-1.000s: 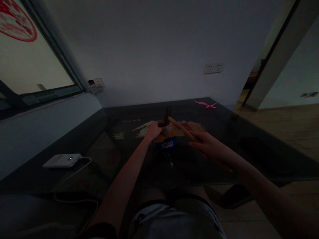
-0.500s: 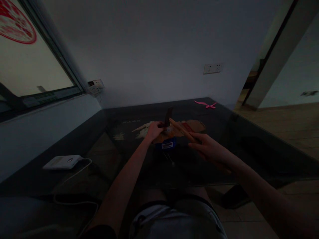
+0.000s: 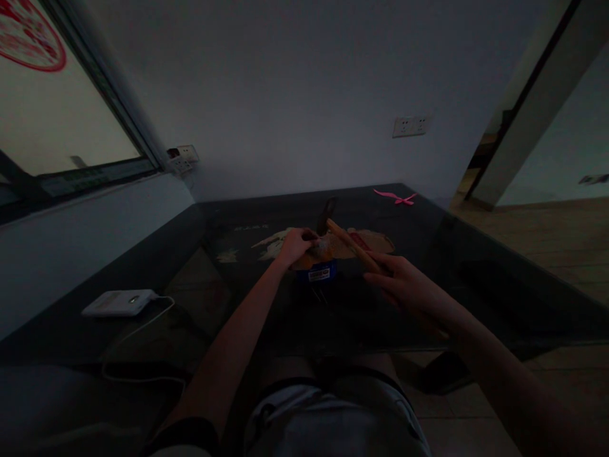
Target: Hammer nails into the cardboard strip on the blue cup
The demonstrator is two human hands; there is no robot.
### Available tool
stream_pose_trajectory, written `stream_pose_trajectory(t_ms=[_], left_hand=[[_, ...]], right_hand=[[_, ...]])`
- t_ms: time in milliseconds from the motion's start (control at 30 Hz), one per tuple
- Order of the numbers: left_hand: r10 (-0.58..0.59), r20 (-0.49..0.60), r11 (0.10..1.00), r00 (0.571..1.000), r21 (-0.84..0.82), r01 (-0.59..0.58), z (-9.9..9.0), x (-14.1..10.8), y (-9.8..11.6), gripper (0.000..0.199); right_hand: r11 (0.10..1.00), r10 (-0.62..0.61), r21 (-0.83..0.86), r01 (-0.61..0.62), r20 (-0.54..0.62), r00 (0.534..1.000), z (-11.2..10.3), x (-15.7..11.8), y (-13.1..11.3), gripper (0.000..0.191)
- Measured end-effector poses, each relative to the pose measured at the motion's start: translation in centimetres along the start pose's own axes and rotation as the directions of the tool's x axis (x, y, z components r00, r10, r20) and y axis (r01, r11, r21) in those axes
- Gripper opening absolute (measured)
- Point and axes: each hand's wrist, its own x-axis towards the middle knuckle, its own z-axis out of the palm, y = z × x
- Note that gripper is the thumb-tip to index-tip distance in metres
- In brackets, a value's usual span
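Observation:
My right hand [image 3: 397, 279] is wrapped round a wooden stick [image 3: 354, 247], its far end beside a dark upright piece [image 3: 326, 216]. My left hand [image 3: 297, 244] is closed at the lower left of that dark piece; what its fingers pinch is too dark to make out. Under the hands lies brown, crumpled cardboard-like material [image 3: 378, 241], with an orange-brown part near the middle. A blue box [image 3: 321, 273] with a white label sits just below it on the dark table [image 3: 266, 330].
A white device [image 3: 118, 303] with a cable lies on the table's left side. A pink ribbon [image 3: 399, 199] rests near the back right corner. Wall sockets [image 3: 410, 126] are on the wall behind, and a window [image 3: 71, 108] is at the left.
The dark piece leans slightly differently and stands a little further right of my left hand. The stick's far end has shifted slightly up and right. The whole view has moved a little.

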Motion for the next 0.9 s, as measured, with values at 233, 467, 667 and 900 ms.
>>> stream_pose_trajectory(t_ms=[233, 467, 667, 900], left_hand=[[0.092, 0.031, 0.995, 0.995, 0.020, -0.093, -0.7, -0.3, 0.0, 0.013], [0.113, 0.020, 0.993, 0.993, 0.024, -0.114, -0.7, -0.1, -0.4, 0.016], [0.127, 0.012, 0.992, 0.992, -0.028, -0.127, -0.7, -0.3, -0.7, 0.015], [0.113, 0.007, 0.993, 0.994, -0.037, -0.112, -0.7, -0.2, -0.6, 0.015]], right_hand=[[0.997, 0.057, 0.058, -0.056, -0.006, 0.998, -0.7, -2.7, 0.5, 0.057], [0.995, 0.050, 0.092, -0.048, -0.012, 0.999, -0.1, -3.5, 1.8, 0.059], [0.987, 0.068, 0.149, -0.060, -0.052, 0.996, -0.2, -3.9, 2.0, 0.060], [0.985, 0.120, 0.138, -0.105, -0.111, 0.986, -0.2, -4.4, 2.6, 0.060]])
